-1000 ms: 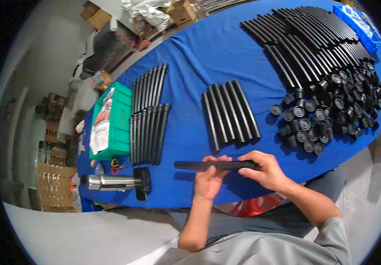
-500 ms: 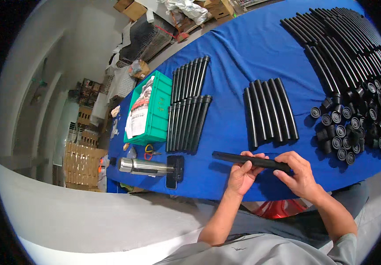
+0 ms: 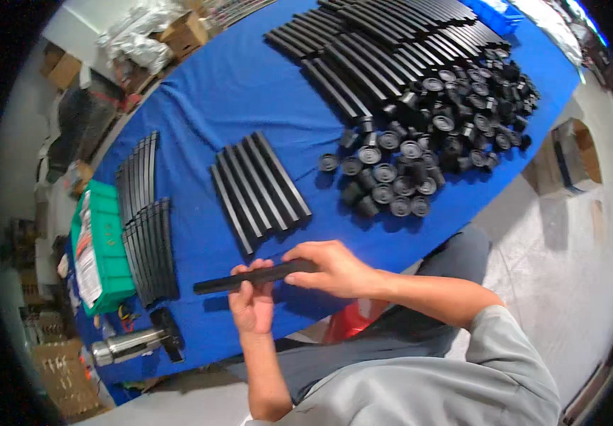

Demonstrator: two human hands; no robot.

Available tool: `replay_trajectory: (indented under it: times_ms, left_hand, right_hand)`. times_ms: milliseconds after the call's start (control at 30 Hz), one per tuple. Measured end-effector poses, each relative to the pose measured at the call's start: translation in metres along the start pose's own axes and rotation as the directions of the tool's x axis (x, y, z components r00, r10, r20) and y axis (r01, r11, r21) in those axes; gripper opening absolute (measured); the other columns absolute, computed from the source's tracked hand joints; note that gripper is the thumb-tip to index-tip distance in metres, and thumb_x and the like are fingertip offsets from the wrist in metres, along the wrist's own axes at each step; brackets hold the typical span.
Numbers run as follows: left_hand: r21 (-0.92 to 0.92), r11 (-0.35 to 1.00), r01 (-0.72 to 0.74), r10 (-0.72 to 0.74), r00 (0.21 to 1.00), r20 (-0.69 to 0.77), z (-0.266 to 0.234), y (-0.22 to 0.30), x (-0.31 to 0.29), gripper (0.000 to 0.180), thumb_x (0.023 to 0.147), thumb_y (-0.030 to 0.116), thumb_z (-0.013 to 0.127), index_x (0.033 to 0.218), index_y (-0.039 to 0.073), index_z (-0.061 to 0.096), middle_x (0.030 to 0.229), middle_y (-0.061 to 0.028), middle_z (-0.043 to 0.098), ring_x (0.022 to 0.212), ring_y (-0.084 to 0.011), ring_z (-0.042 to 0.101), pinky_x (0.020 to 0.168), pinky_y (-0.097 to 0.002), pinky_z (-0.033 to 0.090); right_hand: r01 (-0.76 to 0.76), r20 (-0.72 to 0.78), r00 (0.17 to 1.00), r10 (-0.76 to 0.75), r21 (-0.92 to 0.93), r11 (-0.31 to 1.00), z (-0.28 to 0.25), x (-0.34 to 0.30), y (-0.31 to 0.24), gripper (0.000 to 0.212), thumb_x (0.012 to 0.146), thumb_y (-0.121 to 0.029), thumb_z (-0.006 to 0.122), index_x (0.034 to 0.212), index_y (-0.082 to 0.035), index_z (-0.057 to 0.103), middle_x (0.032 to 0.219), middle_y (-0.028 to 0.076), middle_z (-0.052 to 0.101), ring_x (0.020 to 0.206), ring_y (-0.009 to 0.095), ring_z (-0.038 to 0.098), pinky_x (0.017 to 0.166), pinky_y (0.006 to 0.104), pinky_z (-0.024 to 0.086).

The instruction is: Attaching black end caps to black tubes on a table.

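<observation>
Nearest, the person's grey sleeve (image 3: 512,348) runs off toward the lower edge, and a red object (image 3: 350,323) shows only in part between the legs and the table. Over the table's near edge, the left hand (image 3: 253,310) grasps a black tube (image 3: 214,285) by its middle, thumb in front and fingers behind it; the right hand (image 3: 336,270) grips the tube's right end — that end is covered by its fingers. To the left, a steel flask (image 3: 132,346) lies on its side against a dark flat slab (image 3: 171,334), whose details are hard to make out. Beyond stands a green bin (image 3: 113,264) with a printed sheet (image 3: 88,275) in it; anything under the sheet is hidden. Beside the bin lie two groups of slim black tubes (image 3: 152,248), and a short row of tubes (image 3: 260,192) rests farther right on the blue cloth (image 3: 193,224). Past these spreads a heap of black caps (image 3: 411,149), many overlapping, then ranks of tubes (image 3: 384,53), cut off at the top — as is a blue bin (image 3: 502,21), its contents unclear.
</observation>
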State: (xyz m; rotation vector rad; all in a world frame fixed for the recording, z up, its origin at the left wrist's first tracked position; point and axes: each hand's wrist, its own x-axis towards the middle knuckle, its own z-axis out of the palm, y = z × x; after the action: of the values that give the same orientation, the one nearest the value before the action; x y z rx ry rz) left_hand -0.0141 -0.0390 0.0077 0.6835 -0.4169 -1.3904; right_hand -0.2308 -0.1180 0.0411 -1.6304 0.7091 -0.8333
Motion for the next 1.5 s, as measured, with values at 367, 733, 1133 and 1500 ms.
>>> replay_trajectory:
  times_ms: [367, 733, 1133, 1500]
  left_hand:
    - [-0.096, 0.995, 0.026, -0.023, 0.999, 0.032, -0.004, 0.002, -0.002, 0.034, 0.093, 0.010, 0.066, 0.123, 0.003, 0.052, 0.126, -0.0225, 0.060, 0.126, -0.0375, 0.054, 0.109, -0.0494, 0.046]
    - [-0.051, 0.998, 0.021, -0.021, 1.000, -0.001, -0.010, 0.005, -0.001, 0.036, 0.091, 0.009, 0.067, 0.123, 0.004, 0.052, 0.126, -0.0254, 0.061, 0.125, -0.0422, 0.053, 0.110, -0.0555, 0.042]
    - [-0.101, 0.994, 0.041, -0.040, 0.999, 0.008, -0.010, -0.002, -0.002, 0.034, 0.088, 0.010, 0.071, 0.117, 0.004, 0.055, 0.125, -0.0234, 0.062, 0.124, -0.0405, 0.055, 0.108, -0.0512, 0.046]
    - [-0.072, 0.997, 0.026, -0.022, 0.998, 0.067, -0.002, 0.001, -0.001, 0.031, 0.089, 0.009, 0.069, 0.118, 0.004, 0.058, 0.127, -0.0222, 0.062, 0.128, -0.0400, 0.052, 0.112, -0.0525, 0.040]
  right_hand:
    - [0.084, 0.002, 0.997, -0.084, -0.044, 0.996, 0.000, 0.000, -0.002, 0.035, 0.083, -0.016, 0.071, 0.111, 0.003, 0.060, 0.094, 0.019, 0.062, 0.094, 0.036, 0.062, 0.077, 0.0434, 0.050]
    - [-0.222, 0.072, 0.975, 0.211, 0.246, 0.943, 0.001, 0.005, -0.002, 0.033, 0.083, -0.016, 0.077, 0.110, 0.000, 0.066, 0.090, 0.013, 0.067, 0.082, 0.022, 0.066, 0.070, 0.0331, 0.052]
    - [-0.404, 0.189, 0.915, 0.358, 0.439, 0.802, -0.002, 0.004, -0.003, 0.036, 0.085, -0.019, 0.074, 0.113, 0.002, 0.065, 0.090, 0.015, 0.069, 0.080, 0.022, 0.067, 0.069, 0.0354, 0.053]
    - [-0.424, 0.215, 0.905, 0.367, 0.389, 0.818, -0.006, 0.004, -0.011, 0.032, 0.084, -0.015, 0.073, 0.111, 0.000, 0.065, 0.093, 0.017, 0.066, 0.088, 0.035, 0.065, 0.077, 0.0392, 0.053]
